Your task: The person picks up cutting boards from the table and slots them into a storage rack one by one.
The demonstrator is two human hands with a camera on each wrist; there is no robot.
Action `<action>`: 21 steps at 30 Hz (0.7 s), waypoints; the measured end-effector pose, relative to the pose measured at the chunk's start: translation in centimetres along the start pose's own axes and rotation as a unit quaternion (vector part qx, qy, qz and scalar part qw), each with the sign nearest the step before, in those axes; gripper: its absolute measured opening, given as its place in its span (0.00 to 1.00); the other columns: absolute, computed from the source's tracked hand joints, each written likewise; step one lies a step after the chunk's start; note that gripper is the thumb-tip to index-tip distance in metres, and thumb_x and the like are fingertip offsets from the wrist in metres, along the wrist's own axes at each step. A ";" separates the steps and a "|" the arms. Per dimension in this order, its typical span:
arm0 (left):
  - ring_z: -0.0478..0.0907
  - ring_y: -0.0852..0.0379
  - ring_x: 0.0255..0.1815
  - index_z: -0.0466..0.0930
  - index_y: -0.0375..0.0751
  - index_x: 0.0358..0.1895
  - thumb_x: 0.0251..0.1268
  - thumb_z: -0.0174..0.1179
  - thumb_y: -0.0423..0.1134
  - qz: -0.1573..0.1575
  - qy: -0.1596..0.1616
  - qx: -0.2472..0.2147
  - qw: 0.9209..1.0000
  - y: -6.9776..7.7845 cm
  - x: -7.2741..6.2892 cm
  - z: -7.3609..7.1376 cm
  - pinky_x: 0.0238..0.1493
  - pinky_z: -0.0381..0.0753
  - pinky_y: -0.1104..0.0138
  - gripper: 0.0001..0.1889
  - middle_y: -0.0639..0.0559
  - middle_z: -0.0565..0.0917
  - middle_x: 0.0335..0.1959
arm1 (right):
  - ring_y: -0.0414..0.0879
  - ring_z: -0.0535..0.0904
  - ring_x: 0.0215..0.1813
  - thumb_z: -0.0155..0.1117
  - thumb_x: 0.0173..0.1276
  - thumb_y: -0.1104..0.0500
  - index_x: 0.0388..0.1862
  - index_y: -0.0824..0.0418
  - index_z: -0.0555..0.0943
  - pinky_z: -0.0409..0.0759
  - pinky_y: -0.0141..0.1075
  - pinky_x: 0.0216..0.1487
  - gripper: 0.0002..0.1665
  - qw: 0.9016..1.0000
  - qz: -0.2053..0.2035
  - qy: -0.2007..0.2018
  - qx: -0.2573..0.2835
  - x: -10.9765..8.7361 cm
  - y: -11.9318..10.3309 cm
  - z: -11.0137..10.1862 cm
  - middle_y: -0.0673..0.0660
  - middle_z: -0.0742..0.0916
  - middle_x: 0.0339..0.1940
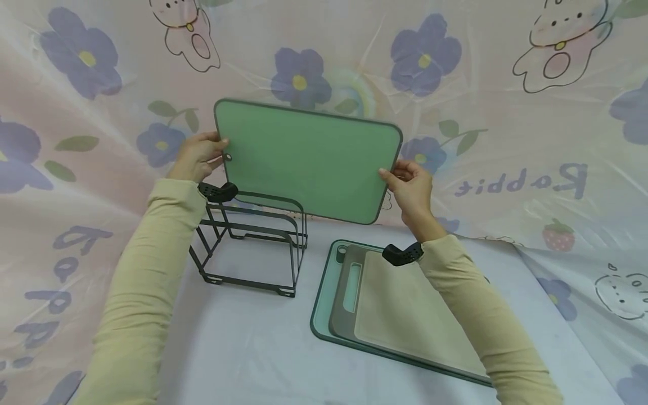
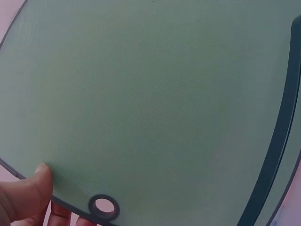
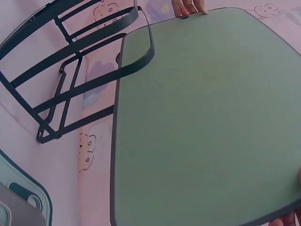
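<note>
A green cutting board [image 1: 304, 163] with a dark rim is held up by both hands, its long side slightly tilted. At its left short edge, my left hand [image 1: 199, 157] pinches it near the small hanging hole, thumb on the near face and fingers behind, as the left wrist view shows. My right hand [image 1: 412, 188] pinches the opposite short edge low down; only its fingertips show in the right wrist view. Behind the black wire rack [image 1: 248, 284], the board's lower left part is partly covered by the rack's upright hoops.
Right of the rack, a stack lies flat on the white table [image 1: 243, 349]: a beige-faced board [image 1: 405, 304] with a grey handle end on top of a teal board [image 1: 323, 315]. My right forearm passes over it. A printed cloth [image 1: 344, 34] hangs behind.
</note>
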State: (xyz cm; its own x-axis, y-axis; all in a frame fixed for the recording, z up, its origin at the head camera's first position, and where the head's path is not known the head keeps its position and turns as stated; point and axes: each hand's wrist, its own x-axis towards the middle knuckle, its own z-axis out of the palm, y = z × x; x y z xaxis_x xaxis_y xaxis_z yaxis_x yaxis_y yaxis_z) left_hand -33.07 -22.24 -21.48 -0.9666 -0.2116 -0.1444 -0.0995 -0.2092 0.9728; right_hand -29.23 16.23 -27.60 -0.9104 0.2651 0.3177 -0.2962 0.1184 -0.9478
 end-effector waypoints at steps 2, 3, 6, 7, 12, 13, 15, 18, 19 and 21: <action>0.69 0.60 0.46 0.64 0.43 0.72 0.67 0.59 0.29 -0.001 0.004 -0.004 1.000 0.0 0.2 -0.5 0.63 0.66 0.69 0.30 0.53 0.72 0.47 | 0.41 0.78 0.37 0.73 0.61 0.60 0.42 0.62 0.81 0.77 0.33 0.37 0.13 1.000 0.001 -0.003 -0.003 0.0 0.2 0.5 0.52 0.84 0.36; 0.69 0.60 0.45 0.65 0.43 0.71 0.67 0.59 0.29 -0.003 0.005 -0.004 1.000 0.0 0.2 -0.7 0.62 0.67 0.69 0.29 0.53 0.72 0.47 | 0.41 0.79 0.37 0.73 0.61 0.60 0.43 0.62 0.81 0.77 0.33 0.37 0.13 1.000 0.000 -0.004 -0.005 -0.1 0.3 0.8 0.52 0.84 0.36; 0.69 0.60 0.45 0.67 0.43 0.70 0.67 0.59 0.29 -0.008 0.012 -0.004 1.000 -0.1 0.4 -1.3 0.61 0.68 0.70 0.28 0.53 0.72 0.47 | 0.41 0.78 0.37 0.73 0.61 0.61 0.43 0.62 0.81 0.76 0.32 0.35 0.14 1.000 0.002 -0.008 -0.002 -0.2 0.5 1.5 0.52 0.84 0.36; 0.69 0.60 0.45 0.66 0.43 0.71 0.67 0.59 0.29 -0.010 0.014 -0.001 1.000 -0.1 0.4 -1.6 0.60 0.68 0.70 0.29 0.53 0.71 0.47 | 0.41 0.78 0.36 0.73 0.61 0.61 0.43 0.63 0.81 0.76 0.32 0.35 0.14 1.000 0.002 -0.008 -0.001 -0.2 0.6 1.8 0.53 0.84 0.36; 0.69 0.61 0.47 0.70 0.45 0.66 0.67 0.58 0.28 -0.014 0.013 -0.013 1.000 -0.1 0.6 -2.8 0.60 0.68 0.71 0.25 0.54 0.71 0.48 | 0.42 0.78 0.34 0.74 0.61 0.61 0.43 0.63 0.81 0.76 0.31 0.32 0.14 1.000 0.005 -0.012 -0.002 -0.3 1.0 3.1 0.54 0.85 0.35; 0.70 0.61 0.47 0.72 0.45 0.63 0.67 0.57 0.27 -0.014 0.011 -0.015 1.000 -0.1 0.7 -2.9 0.59 0.69 0.71 0.22 0.54 0.71 0.48 | 0.42 0.78 0.34 0.74 0.61 0.61 0.43 0.64 0.81 0.76 0.30 0.31 0.14 1.000 0.005 -0.012 -0.001 -0.3 1.1 3.3 0.54 0.85 0.36; 0.70 0.61 0.47 0.74 0.45 0.54 0.67 0.57 0.27 -0.014 0.010 -0.015 1.000 -0.2 0.7 -3.3 0.57 0.70 0.71 0.15 0.54 0.71 0.48 | 0.42 0.78 0.34 0.73 0.61 0.61 0.43 0.64 0.81 0.76 0.31 0.32 0.14 1.000 0.005 -0.012 -0.001 -0.4 1.3 3.8 0.55 0.85 0.36; 0.71 0.61 0.46 0.73 0.46 0.47 0.67 0.57 0.27 -0.019 0.002 -0.011 1.000 -0.2 0.7 -4.0 0.54 0.72 0.72 0.11 0.54 0.72 0.46 | 0.42 0.79 0.35 0.73 0.61 0.61 0.44 0.65 0.81 0.77 0.31 0.34 0.15 1.000 0.009 -0.014 0.003 -0.5 1.7 4.4 0.56 0.85 0.37; 0.71 0.62 0.45 0.73 0.46 0.48 0.67 0.57 0.27 -0.021 -0.003 -0.011 1.000 -0.2 0.7 -4.3 0.53 0.72 0.73 0.11 0.55 0.73 0.44 | 0.42 0.79 0.35 0.73 0.61 0.61 0.43 0.65 0.81 0.77 0.31 0.34 0.15 1.000 0.012 -0.013 0.004 -0.5 1.8 4.6 0.56 0.85 0.37; 0.73 0.62 0.42 0.72 0.46 0.47 0.68 0.56 0.28 -0.024 -0.014 -0.006 1.000 -0.1 0.6 -4.8 0.51 0.74 0.73 0.11 0.56 0.76 0.38 | 0.42 0.79 0.34 0.74 0.61 0.61 0.43 0.65 0.81 0.77 0.32 0.33 0.15 1.000 0.018 -0.014 0.001 -0.6 2.1 5.0 0.56 0.85 0.36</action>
State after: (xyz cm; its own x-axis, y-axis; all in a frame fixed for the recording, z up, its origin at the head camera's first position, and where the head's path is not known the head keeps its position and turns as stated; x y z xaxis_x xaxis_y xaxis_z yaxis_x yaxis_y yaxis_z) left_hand -32.51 -26.90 -22.54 -0.9670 -0.1741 -0.1861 -0.1437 -0.2308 0.9623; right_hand -30.71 11.55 -29.90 -0.9280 0.2429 0.2825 -0.2637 0.1071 -0.9586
